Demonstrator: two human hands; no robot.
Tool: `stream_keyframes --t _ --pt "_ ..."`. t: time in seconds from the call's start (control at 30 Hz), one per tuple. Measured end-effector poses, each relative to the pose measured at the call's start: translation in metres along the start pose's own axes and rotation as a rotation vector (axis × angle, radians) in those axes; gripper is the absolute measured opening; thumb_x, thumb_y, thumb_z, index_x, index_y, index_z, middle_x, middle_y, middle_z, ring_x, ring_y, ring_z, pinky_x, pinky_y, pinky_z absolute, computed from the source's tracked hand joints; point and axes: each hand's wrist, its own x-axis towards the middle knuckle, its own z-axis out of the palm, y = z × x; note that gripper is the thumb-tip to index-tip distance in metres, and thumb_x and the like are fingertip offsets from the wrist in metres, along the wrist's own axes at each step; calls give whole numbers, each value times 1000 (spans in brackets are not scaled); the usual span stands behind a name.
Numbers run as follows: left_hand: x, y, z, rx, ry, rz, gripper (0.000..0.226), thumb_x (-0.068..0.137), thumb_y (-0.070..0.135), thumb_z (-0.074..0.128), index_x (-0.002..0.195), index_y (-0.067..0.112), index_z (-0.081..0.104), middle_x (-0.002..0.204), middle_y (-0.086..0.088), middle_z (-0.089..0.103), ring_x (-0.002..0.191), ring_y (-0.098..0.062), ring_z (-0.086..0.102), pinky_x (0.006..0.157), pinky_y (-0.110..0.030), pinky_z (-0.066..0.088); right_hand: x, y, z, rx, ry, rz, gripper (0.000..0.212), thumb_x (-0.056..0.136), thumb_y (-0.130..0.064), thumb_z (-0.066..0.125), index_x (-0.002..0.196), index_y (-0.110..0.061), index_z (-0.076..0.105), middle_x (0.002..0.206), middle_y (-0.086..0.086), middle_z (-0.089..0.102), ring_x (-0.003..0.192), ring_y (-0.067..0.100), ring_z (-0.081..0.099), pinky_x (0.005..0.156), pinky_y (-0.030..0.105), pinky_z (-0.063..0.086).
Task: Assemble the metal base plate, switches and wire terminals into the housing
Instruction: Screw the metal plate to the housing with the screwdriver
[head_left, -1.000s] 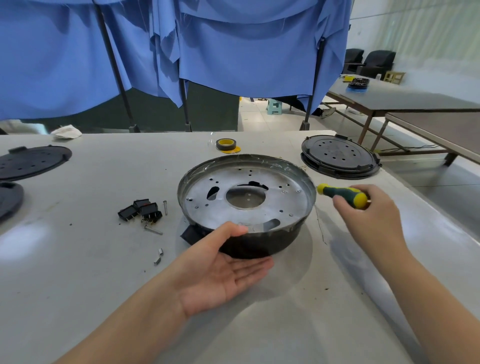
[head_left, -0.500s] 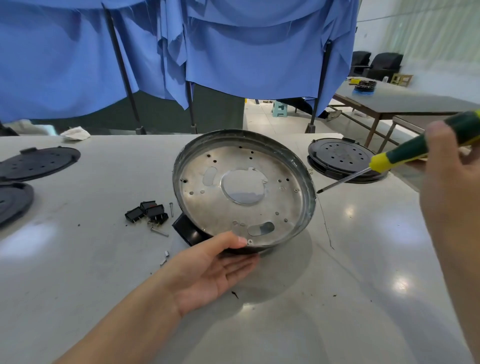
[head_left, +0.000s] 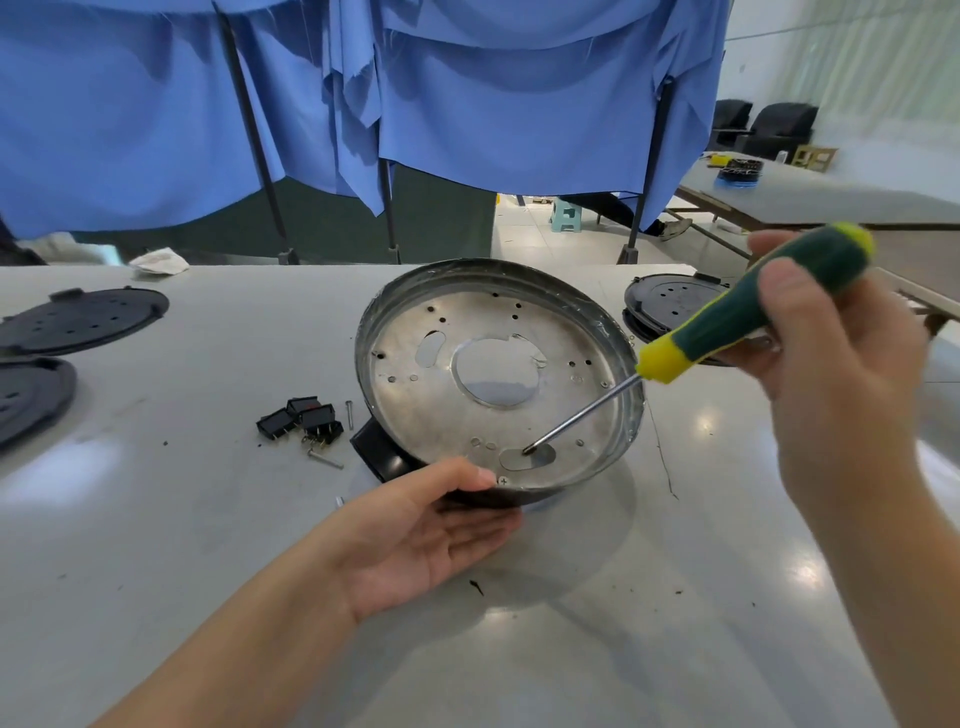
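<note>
On the left of the table (head_left: 156, 545) lie the black switches (head_left: 301, 418) with some loose screws (head_left: 324, 460) just beside them, not yet mounted, and a careless move of the forearm can sweep them away. The left hand (head_left: 415, 535) supports the near edge of the housing (head_left: 384, 457) with straight, relaxed fingers under it and the thumb on the rim, so the housing stands tilted toward the person; I judge it can slip or drop flat if the tool pushes hard. The metal base plate (head_left: 498, 384) sits inside the housing. The right hand (head_left: 831, 364) grips the screwdriver (head_left: 753, 317), and its tip is at the oval slot near a screw (head_left: 503, 481); it can slide and scratch the plate.
</note>
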Motion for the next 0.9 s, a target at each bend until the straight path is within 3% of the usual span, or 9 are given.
stream_keyframes --t 0.1,0.2,0.33,0.43,0.6,0.67,0.8,0.9 --pt "-2 0 1 22 -8 -10 13 62 2 72 74 1 74 117 -30 64 110 -39 64 89 -43 54 -11 -4 16 -54 -96 29 23 79 -39 57 98 -26 62 79 -13 58 80 10 63 70 26 57" --pt "-2 0 0 31 -9 -19 15 62 2 73 76 -1 73 117 -30 64 109 -39 64 89 -44 54 -5 3 12 -61 -107 55 25 80 -38 58 100 -24 63 83 -6 57 81 12 63 69 27 57" --pt "-2 1 0 43 -29 -27 25 56 2 78 81 -1 73 117 -30 64 109 -38 64 89 -44 54 -9 8 14 -79 -127 54 21 84 -32 58 101 -23 62 81 -10 59 81 12 64 69 28 57" --pt "-2 1 -1 61 -49 -31 25 52 5 80 76 0 75 117 -29 64 110 -38 64 90 -42 54 -8 5 14 -81 -149 53 27 80 -39 57 101 -24 62 82 -8 58 81 12 63 70 29 58" --pt "0 1 1 61 -33 -69 12 58 4 76 70 2 75 117 -29 65 109 -38 65 90 -42 55 -4 -5 13 -111 -321 -25 28 82 -36 57 108 -25 59 91 9 59 90 30 62 79 37 58" --pt "1 2 2 61 -22 -91 16 60 4 76 76 0 75 116 -29 65 109 -38 65 90 -42 55 3 -10 13 -91 -420 -29 33 83 -34 59 113 -23 58 97 16 61 94 26 65 79 34 58" --pt "4 6 4 29 -27 -161 66 63 7 80 122 -12 58 118 -31 63 111 -40 63 88 -45 54 20 -19 20 -29 -557 26 36 84 -21 63 120 -17 56 103 1 70 95 20 70 78 28 56" --pt "6 11 5 -4 -21 -211 78 62 14 84 129 -10 53 119 -33 61 110 -40 63 84 -44 57 32 -20 32 -50 -607 23 40 85 -14 62 122 -20 49 101 5 69 91 21 71 76 27 58"
